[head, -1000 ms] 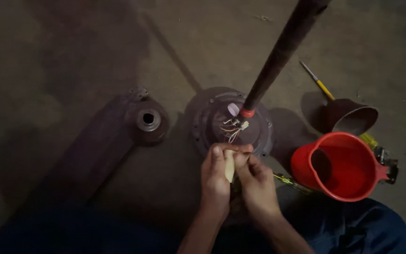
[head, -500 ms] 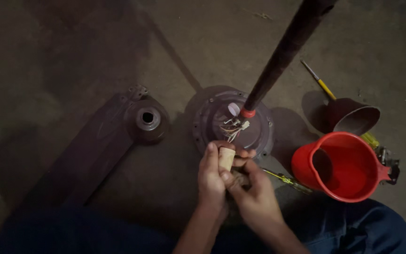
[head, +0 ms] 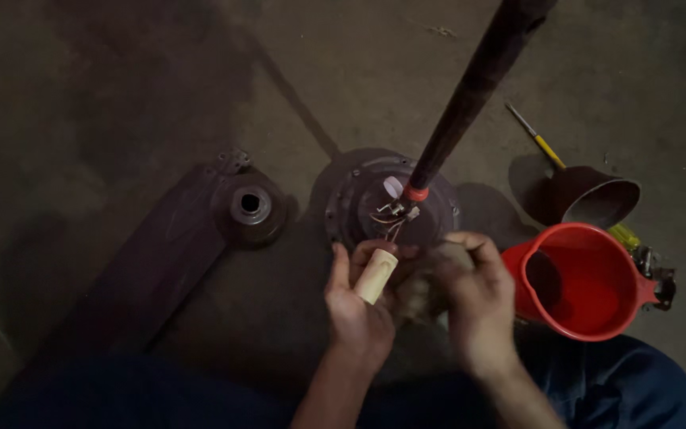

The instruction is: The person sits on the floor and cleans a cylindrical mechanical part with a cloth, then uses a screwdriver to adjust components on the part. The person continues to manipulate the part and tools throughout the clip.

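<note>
The left hand [head: 356, 306] holds a short cream-coloured cylinder [head: 375, 276], its fingers wrapped around the lower part so that the upper end sticks out toward the far side. The right hand [head: 478, 298] is just beside it, fingers curled over a brownish rag [head: 422, 286] bunched between the two hands; it is blurred, so how tightly the fingers press on the rag cannot be told. Both hands hang low over the concrete floor [head: 121, 95], near the middle of the scene.

Just beyond the hands lies a round dark motor housing [head: 359, 202] with thin wires [head: 391, 218] at its centre, and a long dark rod [head: 470, 87] rises from it up and to the right, with a red ring at its base. To the left, a dark fan blade [head: 144, 270] lies flat with a round metal hub [head: 249, 204] at its far end. On the right stands a red plastic jug [head: 589, 278], touching the person's blue-trousered knee [head: 629, 381]. Farther right a dark metal cup [head: 597, 199] lies tilted, with a yellow-handled screwdriver [head: 541, 139] beyond it.
</note>
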